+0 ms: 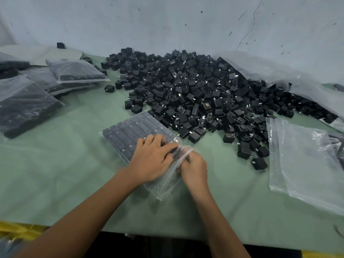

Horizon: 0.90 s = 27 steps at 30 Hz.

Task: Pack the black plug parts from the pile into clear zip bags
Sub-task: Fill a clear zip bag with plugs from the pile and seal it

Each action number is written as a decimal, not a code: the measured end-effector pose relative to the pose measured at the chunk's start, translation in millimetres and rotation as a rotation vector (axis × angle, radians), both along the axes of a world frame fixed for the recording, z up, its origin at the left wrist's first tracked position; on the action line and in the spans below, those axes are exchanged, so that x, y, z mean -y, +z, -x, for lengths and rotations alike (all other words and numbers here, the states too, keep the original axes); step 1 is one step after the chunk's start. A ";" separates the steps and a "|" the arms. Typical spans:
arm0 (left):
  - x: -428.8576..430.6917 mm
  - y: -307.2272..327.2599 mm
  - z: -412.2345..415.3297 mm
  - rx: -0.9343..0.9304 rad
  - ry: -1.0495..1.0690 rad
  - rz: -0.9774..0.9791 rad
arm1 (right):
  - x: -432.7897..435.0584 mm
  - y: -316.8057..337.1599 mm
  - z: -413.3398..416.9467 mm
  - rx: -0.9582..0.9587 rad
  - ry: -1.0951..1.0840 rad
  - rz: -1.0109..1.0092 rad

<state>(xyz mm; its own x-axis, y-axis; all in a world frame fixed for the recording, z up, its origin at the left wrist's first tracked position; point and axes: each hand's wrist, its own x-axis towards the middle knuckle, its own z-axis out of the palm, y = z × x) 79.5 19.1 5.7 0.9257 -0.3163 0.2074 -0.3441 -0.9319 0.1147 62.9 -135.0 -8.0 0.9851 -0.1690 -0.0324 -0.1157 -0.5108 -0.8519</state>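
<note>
A clear zip bag of black plug parts [128,130] is laid on the green surface [55,164], right beside the loose black pile [195,90]. It's pressed flat by the left hand [152,157], grip apart; its mouth's pinched by the right hand [194,170], grip clamped.

The left hand [152,159] and right hand [194,170] are bare, and both forearms [104,198] are unsleeved.
</note>
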 end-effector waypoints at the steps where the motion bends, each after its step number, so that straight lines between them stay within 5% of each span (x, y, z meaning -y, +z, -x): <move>1: -0.3 -0.3 0.1 0.002 -0.003 -0.003 | 1.3 0.4 1.9 -0.007 0.025 0.002; 14: -1.7 -4.0 -0.4 -0.027 0.001 0.032 | 19.1 -7.0 36.6 0.058 -0.132 -0.254; 17: -1.9 -5.9 -1.9 -0.021 -0.006 0.049 | 46.0 7.7 23.6 0.154 -0.265 -0.087; 20: -1.1 -6.9 -2.0 -0.013 -0.018 0.058 | 65.4 24.8 -13.7 0.286 -0.150 0.189; 27: -0.8 -5.5 -0.5 -0.018 -0.006 0.038 | 53.1 17.1 -84.6 0.040 0.199 0.595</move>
<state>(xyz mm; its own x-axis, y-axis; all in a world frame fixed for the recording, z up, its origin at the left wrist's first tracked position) 79.9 19.8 0.2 0.9276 -0.3140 0.2025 -0.3471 -0.9247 0.1561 147.6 -188.1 9.1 0.9980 0.0397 0.0488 0.0565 -0.9071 -0.4171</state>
